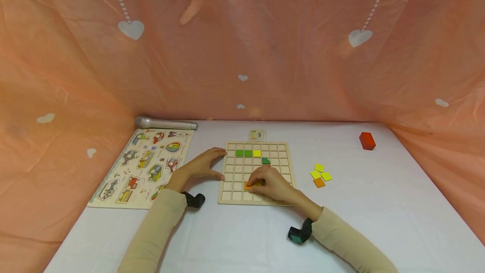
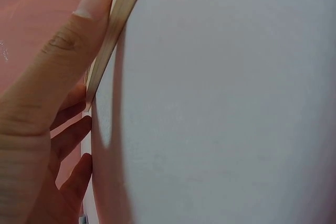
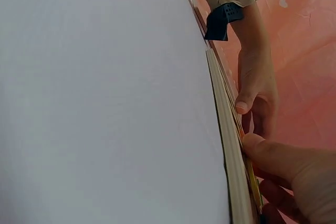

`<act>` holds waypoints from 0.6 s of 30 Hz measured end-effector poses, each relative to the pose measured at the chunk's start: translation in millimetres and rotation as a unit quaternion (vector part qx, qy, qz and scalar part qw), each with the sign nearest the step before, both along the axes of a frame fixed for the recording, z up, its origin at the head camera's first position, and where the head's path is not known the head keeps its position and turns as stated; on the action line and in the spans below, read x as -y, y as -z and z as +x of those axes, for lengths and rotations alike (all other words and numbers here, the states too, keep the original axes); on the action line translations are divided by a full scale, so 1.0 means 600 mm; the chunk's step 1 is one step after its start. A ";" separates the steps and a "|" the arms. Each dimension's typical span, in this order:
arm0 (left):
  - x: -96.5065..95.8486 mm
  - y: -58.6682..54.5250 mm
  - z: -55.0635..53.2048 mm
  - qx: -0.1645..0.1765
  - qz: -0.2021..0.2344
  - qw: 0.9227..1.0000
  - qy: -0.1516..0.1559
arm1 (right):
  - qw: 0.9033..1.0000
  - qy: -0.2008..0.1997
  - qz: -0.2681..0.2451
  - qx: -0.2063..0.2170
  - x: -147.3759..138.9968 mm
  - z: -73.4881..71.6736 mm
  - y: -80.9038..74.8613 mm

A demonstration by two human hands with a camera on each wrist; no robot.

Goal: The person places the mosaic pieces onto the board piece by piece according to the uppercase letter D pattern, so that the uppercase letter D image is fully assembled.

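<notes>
A wooden grid board (image 1: 238,176) lies on the table in front of me. My left hand (image 1: 202,165) rests at its left edge, thumb and fingers spread; the left wrist view shows the thumb (image 2: 94,6) against the rim. Over the lower middle cells, my right hand (image 1: 274,184) pinches an orange square tile (image 1: 246,186) between thumb and fingers, low at the grid. Its fingers partly hide another orange-yellow piece beside it. Farther up sit two green tiles (image 1: 243,153), a yellow tile (image 1: 257,153) and a green rounded piece (image 1: 266,161), with a sliver of red below.
Right of the board lie several loose yellow tiles (image 1: 326,176) and an orange one (image 1: 319,182). A red block (image 1: 367,141) stands farther right. Behind the board is a small pattern card (image 1: 257,135). A picture puzzle (image 1: 147,169) and a silver microphone (image 1: 166,124) occupy the left.
</notes>
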State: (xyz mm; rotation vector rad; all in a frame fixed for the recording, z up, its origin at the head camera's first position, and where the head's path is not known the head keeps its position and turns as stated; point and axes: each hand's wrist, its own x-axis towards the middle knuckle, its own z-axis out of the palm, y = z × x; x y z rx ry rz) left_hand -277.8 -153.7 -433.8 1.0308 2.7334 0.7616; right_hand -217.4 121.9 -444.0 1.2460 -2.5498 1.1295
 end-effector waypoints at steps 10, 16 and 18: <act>-0.001 -0.001 0.000 0.000 -0.003 1.000 -0.002 | 0.999 0.019 0.025 -0.011 0.001 0.001 0.001; 0.000 -0.001 0.000 -0.005 -0.002 1.000 0.003 | 0.999 0.011 0.020 0.024 -0.017 -0.005 -0.010; 0.000 -0.001 0.000 -0.005 -0.002 1.000 0.003 | 0.999 0.007 0.002 0.036 -0.031 -0.009 -0.013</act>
